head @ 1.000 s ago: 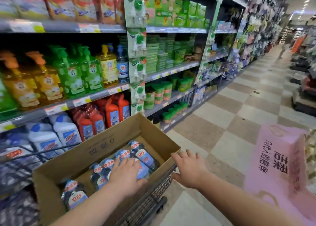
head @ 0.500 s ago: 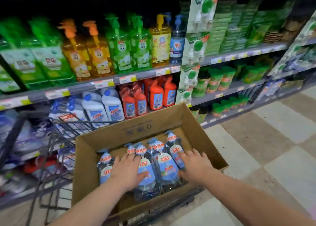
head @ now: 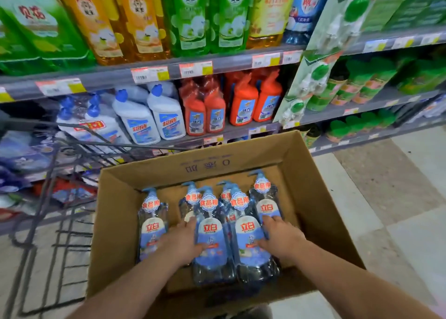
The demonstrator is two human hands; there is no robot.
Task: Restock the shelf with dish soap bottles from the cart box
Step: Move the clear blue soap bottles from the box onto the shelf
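Observation:
An open cardboard box (head: 115, 212) sits on the wire cart and holds several clear blue dish soap pump bottles lying flat. My left hand (head: 179, 242) grips the left side of one middle bottle (head: 210, 241). My right hand (head: 281, 237) grips the right side of the neighbouring bottle (head: 249, 240). Another bottle (head: 150, 224) lies apart at the left of the box. One more bottle (head: 264, 198) lies at the right, partly under my right hand.
The black wire cart (head: 55, 198) stretches to the left. Shelves (head: 217, 65) right ahead hold orange, green and yellow soap bottles above, white and red cleaner bottles below. Green canisters (head: 357, 86) fill the shelves at the right. Tiled floor (head: 386, 198) lies to the right.
My view has swung from the aisle down onto the box and come closer. My right hand moved from the box's rim into the box, and both hands now clasp the middle bottles.

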